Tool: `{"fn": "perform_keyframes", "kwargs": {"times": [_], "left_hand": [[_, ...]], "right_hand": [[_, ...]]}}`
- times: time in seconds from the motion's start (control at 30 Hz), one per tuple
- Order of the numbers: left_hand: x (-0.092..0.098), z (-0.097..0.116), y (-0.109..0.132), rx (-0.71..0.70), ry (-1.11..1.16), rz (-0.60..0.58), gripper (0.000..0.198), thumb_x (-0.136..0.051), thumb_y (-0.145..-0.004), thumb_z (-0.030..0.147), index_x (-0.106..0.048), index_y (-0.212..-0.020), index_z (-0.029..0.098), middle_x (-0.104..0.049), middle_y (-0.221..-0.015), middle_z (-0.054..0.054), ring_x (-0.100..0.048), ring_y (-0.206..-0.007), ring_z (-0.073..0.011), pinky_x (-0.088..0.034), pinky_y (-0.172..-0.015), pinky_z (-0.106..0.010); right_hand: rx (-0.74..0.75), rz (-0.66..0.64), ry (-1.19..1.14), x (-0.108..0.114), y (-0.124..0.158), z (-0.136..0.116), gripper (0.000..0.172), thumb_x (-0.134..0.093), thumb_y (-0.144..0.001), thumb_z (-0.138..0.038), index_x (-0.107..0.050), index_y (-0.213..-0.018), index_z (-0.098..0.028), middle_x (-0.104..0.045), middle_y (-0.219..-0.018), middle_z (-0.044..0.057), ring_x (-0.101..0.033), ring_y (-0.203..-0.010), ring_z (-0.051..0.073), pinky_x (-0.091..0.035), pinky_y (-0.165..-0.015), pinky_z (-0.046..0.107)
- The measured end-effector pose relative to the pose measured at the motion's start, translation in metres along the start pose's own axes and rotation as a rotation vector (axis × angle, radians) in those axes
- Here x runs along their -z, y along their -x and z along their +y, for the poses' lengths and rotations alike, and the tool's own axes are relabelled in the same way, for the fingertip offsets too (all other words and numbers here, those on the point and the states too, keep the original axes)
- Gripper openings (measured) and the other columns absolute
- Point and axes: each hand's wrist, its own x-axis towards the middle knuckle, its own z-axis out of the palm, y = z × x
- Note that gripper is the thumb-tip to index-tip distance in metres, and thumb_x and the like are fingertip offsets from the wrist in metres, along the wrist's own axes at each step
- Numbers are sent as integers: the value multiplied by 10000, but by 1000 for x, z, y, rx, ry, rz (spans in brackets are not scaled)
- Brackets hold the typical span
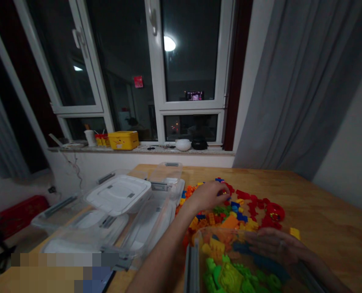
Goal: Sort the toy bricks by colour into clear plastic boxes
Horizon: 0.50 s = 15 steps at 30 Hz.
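Note:
My left hand [211, 195] reaches over a spread pile of toy building blocks [229, 221]. Its fingers are bent down among red pieces at the far side, and whatever they pinch is too small to make out. Close to me stands a clear plastic box [196, 260], with bright green pieces [229, 276] inside it. My right hand [281, 246] lies at the right side of this box, fingers stretched out and flat, partly seen through the clear plastic. Red pieces [274, 211] form a group to the right of the pile, and a yellow block [295, 233] lies apart.
Clear boxes [147, 224] and white lids [119, 193] are stacked on the left of the wooden table [330, 215]. On the windowsill are a yellow box [123, 140], a white bowl [183, 144] and a black bowl [199, 144]. A grey curtain [284, 89] hangs at the right.

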Motion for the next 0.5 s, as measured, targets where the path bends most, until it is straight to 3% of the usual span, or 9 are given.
{"fn": "perform_keyframes", "kwargs": {"times": [0.17,0.27,0.4,0.5], "left_hand": [[-42,-42,-5,104,-95,-107,287,-573,-981,289,-741,-1179,167,-757,-1247,-138,-695,-1168,-271,-518,-1025,-361],[-63,-59,-4,112,-111,-216,319,-611,-959,286,-727,-1239,186,-757,-1273,-129,-700,-1181,-263,-535,-1028,-362],[-80,-71,-4,102,-133,-303,346,-652,-933,275,-711,-1262,189,-737,-1311,-139,-690,-1209,-264,-542,-1035,-369],[-87,-72,-5,106,-146,-320,299,-642,-953,287,-725,-1223,189,-750,-1256,-132,-704,-1168,-265,-562,-1004,-385]], "right_hand": [[-53,-121,-28,6,0,-12,473,-858,-706,-440,-810,-1162,-322,-712,-1463,140,-561,-1445,383,-282,-1280,554],[-48,-119,-68,4,0,-16,448,-844,-724,-426,-816,-1155,-308,-708,-1467,144,-561,-1445,384,-256,-1289,569],[-33,-114,-105,-5,1,-17,439,-857,-693,-371,-828,-1121,-273,-734,-1426,162,-587,-1419,389,-278,-1281,576],[32,-100,-143,-12,1,-14,410,-811,-748,-376,-818,-1144,-269,-744,-1411,158,-627,-1385,367,-320,-1261,578]]}}
